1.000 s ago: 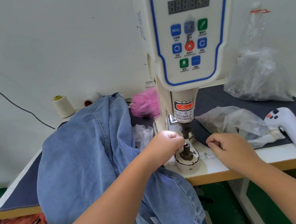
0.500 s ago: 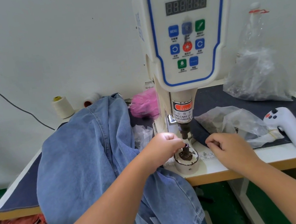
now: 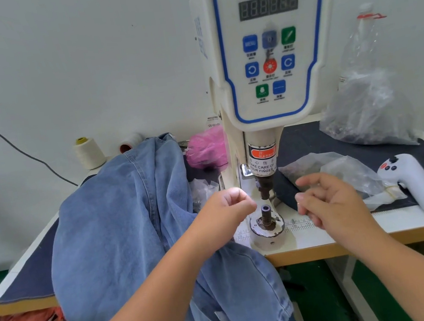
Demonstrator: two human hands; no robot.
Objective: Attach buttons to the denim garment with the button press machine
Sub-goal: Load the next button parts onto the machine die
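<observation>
Head view, denim garment [image 3: 122, 228] left of fingers [image 3: 234, 197]

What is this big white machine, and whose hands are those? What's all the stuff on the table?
The picture comes from a camera worn on a person's head, so you look down at that person's own two hands. The tall white thing is a button machine; it presses buttons onto clothes. Under it stands a small metal post where the pressing happens.

The left hand has its fingers curled, right beside the post. I can't tell if it holds something tiny. The right hand hangs loosely on the other side and holds nothing.

On the table lies a blue denim garment, spilling over the front edge. There are also plastic bags, a pink bag, spools of thread and a white handle with buttons.
</observation>
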